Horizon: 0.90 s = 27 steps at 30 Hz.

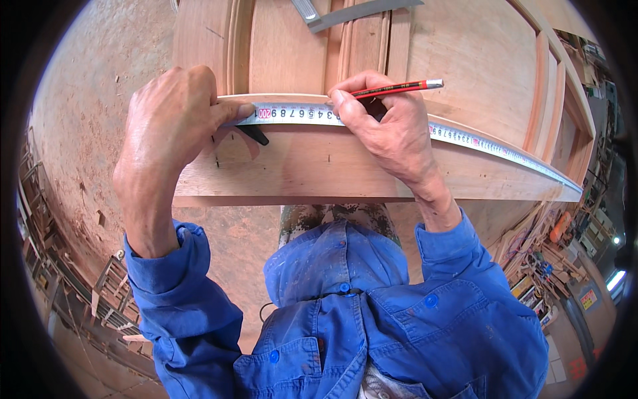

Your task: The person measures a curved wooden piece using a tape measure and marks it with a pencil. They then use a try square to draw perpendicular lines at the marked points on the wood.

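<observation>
A tape measure (292,114) is stretched along the edge of a wooden board (299,166), its blade running off to the far right corner. My left hand (173,120) grips the tape's left end, thumb pressed on the blade; a black strap or clip (255,133) pokes out below that hand, and the case is mostly hidden. In my right hand (392,126) is a red and black pencil (399,88), held between thumb and fingers. Its tip is close to the tape's upper edge, partly hidden by my fingers. Short pencil marks show on the board below the tape.
Beyond the board lie moulded wooden panels (289,53), with a metal try square (362,13) resting on top. A curved-looking wooden frame (541,93) extends to the right. Wood scraps and tools (545,272) lie at the right, and timber pieces (109,286) at the left.
</observation>
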Motion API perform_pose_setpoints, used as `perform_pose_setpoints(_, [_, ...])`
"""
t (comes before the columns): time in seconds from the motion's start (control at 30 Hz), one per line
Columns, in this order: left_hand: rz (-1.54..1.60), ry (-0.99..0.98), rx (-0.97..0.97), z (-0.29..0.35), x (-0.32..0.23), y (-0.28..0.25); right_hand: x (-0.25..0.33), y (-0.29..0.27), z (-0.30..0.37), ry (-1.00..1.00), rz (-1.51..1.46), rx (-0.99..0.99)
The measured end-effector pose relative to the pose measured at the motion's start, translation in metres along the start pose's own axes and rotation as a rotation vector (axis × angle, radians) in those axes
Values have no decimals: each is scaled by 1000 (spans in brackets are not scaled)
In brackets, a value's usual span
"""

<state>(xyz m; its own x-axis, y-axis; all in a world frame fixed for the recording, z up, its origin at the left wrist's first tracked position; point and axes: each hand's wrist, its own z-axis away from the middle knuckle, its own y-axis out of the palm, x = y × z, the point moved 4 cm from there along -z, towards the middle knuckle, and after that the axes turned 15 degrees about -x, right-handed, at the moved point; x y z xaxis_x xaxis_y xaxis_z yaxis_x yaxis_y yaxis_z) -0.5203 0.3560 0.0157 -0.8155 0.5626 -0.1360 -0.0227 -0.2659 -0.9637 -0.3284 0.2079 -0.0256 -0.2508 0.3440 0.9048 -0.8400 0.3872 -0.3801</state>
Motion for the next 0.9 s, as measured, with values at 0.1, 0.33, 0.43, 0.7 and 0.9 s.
perform_pose_setpoints(0.1, [4, -11, 40, -1, -3, -2, -4, 2, -1, -130, -74, -105])
perform_pose_setpoints(0.33, [1, -3, 36, -2, -2, -2, -4, 2, 1, -140, -38, -99])
perform_pose_setpoints(0.43, [7, -4, 26, -1, -3, -4, -3, 1, 1, -100, -26, -76])
perform_pose_setpoints(0.7, [-10, 30, -12, 0, -1, -1, -1, -1, 3, 15, 7, -11])
perform_pose_setpoints(0.9, [-12, 42, -19, 1, 1, 1, 1, -1, 3, 5, 24, 12])
